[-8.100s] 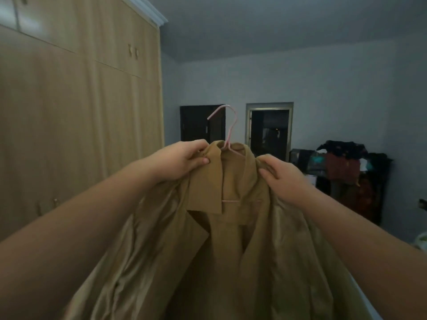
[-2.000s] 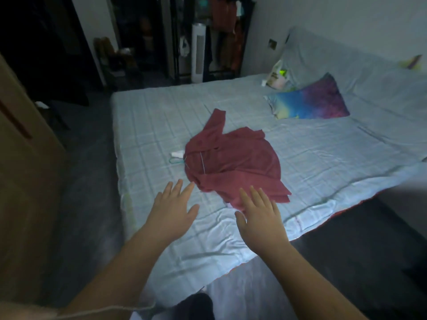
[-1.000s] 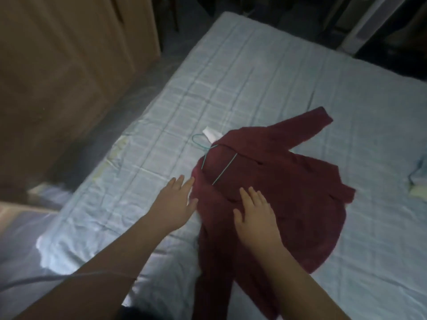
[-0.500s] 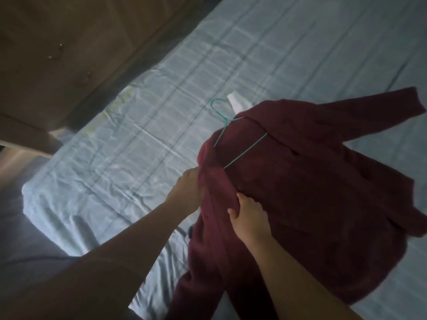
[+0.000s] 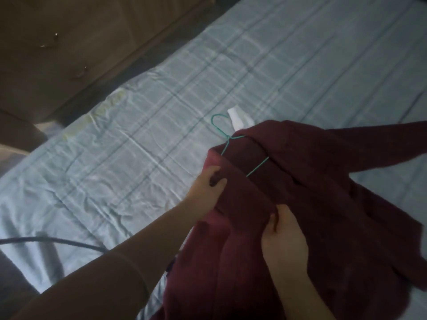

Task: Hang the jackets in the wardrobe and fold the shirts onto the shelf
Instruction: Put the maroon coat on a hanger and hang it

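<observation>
L hand (image 5: 205, 191) & R hand (image 5: 284, 242) fingers grasp maroon jacket (image 5: 328, 204) over bed (image 5: 150, 125) edge; teal hanger (image 5: 227, 140) may slip out w/ lifting.

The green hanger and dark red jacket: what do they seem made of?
Green hanger: thin wire, probably coated metal, given its slim twisted neck. Dark red jacket: soft matte cloth, maybe wool or knit; it drapes in heavy folds without shine.

Bare bed (image 5: 138, 158) lies open left of the jacket (image 5: 323, 204); wardrobe (image 5: 69, 42) bounds the far side; a dark cable (image 5: 46, 239) crosses the near corner.
</observation>
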Motion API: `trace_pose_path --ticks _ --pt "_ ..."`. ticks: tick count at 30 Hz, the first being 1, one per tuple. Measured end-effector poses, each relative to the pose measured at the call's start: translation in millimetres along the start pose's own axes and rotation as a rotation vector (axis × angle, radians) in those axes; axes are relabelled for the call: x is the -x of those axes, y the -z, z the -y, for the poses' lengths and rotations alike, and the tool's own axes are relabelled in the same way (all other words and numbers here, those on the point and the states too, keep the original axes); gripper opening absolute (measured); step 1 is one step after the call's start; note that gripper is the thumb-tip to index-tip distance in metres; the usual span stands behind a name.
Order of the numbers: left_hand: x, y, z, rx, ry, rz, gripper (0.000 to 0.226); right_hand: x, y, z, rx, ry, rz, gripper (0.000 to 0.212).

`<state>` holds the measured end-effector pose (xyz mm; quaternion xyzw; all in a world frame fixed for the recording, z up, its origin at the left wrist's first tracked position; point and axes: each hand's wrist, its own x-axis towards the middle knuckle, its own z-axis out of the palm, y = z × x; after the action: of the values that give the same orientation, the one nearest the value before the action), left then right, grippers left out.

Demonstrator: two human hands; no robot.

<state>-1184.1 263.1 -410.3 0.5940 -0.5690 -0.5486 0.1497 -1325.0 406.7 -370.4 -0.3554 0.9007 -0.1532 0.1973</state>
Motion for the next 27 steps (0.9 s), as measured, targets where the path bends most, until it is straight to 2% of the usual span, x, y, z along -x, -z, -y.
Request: trace_pose_path --ticks 3,7,12,14,17,18,20,22,27 --pt "-13.2 -20.3 -1.3 -0.089 -0.043 0.028 0.042 -25.0 -5.4 -17.9 0.128 0.015 -0.015 0.014" --pt "-27.5 -36.9 18.8 -0.253 -0.021 0.113 0.049 -39.6 -28.3 -36.9 0.275 -0.013 0.218 0.032" --pt "-38.8 -30.8 17.9 -0.299 -0.013 0.137 0.047 -61.2 -25.2 -32.7 0.319 -0.008 0.312 0.030" --pt "-41.7 -15.8 15.7 -0.304 0.000 0.029 0.038 -75.4 -16.8 -21.9 0.327 0.057 0.297 0.028" --pt "-46.7 2.4 19.3 -0.317 -0.017 -0.235 0.019 -106.6 -11.3 2.0 0.173 0.221 0.135 0.031" --pt "-50.3 5.5 21.9 -0.326 -0.009 -0.275 0.020 -119.5 -13.2 10.0 0.116 0.276 0.090 0.035" --pt "-61.7 6.3 25.8 -0.331 0.082 -0.244 0.035 -146.8 -22.0 22.9 0.046 0.334 0.061 0.048" --pt "-74.2 3.3 24.9 -0.307 0.189 -0.171 0.043 -169.9 -36.0 32.0 0.087 0.333 0.095 0.062" --pt "-95.1 -1.4 15.8 -0.273 0.236 -0.039 0.048 -188.8 -70.8 29.6 0.290 0.273 0.239 0.077"
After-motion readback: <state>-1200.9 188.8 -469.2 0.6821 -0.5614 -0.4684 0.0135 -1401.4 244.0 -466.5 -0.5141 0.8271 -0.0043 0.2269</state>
